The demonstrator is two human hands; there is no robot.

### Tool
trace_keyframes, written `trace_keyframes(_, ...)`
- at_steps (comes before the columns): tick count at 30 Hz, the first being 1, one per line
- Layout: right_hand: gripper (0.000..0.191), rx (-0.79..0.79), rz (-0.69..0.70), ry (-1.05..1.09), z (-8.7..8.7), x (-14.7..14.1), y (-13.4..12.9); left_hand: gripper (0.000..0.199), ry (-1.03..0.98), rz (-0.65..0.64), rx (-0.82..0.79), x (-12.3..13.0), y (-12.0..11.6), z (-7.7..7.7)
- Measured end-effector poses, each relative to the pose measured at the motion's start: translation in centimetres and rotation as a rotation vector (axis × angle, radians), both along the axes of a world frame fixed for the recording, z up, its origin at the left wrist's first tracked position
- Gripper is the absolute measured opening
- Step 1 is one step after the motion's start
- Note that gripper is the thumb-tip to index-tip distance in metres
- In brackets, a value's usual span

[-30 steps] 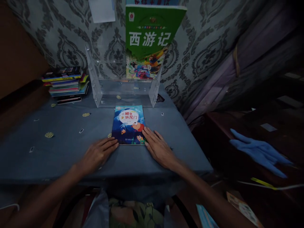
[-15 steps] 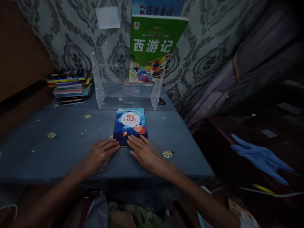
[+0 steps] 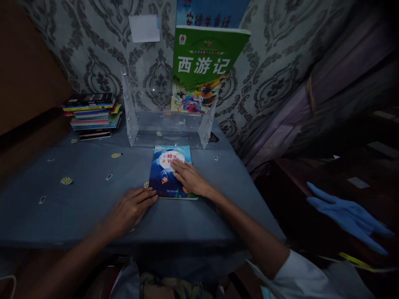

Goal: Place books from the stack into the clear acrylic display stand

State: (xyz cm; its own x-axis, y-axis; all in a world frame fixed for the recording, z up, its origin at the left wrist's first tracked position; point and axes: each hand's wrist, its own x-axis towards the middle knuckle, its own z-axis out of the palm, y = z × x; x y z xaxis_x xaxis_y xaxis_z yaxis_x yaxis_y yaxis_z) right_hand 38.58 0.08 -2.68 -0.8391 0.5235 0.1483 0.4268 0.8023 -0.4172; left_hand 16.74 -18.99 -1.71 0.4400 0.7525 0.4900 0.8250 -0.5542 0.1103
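Note:
A blue picture book (image 3: 162,182) with a white title circle lies flat on the grey-blue tablecloth in front of me. My right hand (image 3: 190,177) lies flat across its cover, fingers stretched over part of the title. At the book's lower left corner, the fingertips of my left hand (image 3: 132,207) touch the edge, with the palm down on the cloth and nothing grasped. Behind the book stands a clear acrylic rack (image 3: 168,139). A green book (image 3: 202,54) leans upright in it, in front of another blue book (image 3: 215,10).
A stack of books (image 3: 92,114) sits at the back left of the table (image 3: 81,211). Dark glasses (image 3: 213,137) lie beside the rack's right side. To the right, a blue glove (image 3: 349,214) rests on a dark surface. A white card (image 3: 144,28) is behind the rack.
My right hand has moved up the book's cover from its lower edge to the title. My left hand stays at the lower left corner. The view has shifted slightly.

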Motion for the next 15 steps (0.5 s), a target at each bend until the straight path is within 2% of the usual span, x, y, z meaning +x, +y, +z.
trace_keyframes(4,0.051,0.02,-0.112,-0.016,-0.8,0.0,3.6,0.039,0.005,0.005,-0.004,0.1,0.0,0.0)
trace_keyframes(7,0.053,0.009,-0.212,-0.021,-1.0,0.2,5.1,0.037,0.002,0.001,0.013,0.0,0.1,-0.1)
trace_keyframes(11,0.051,0.03,-0.274,0.018,-0.9,0.1,5.2,0.037,-0.047,0.012,-0.049,-0.2,0.2,-0.1)
trace_keyframes(15,0.05,0.033,-0.279,0.023,-0.6,-0.1,4.6,0.036,-0.059,0.105,-0.176,-0.7,1.2,0.2)
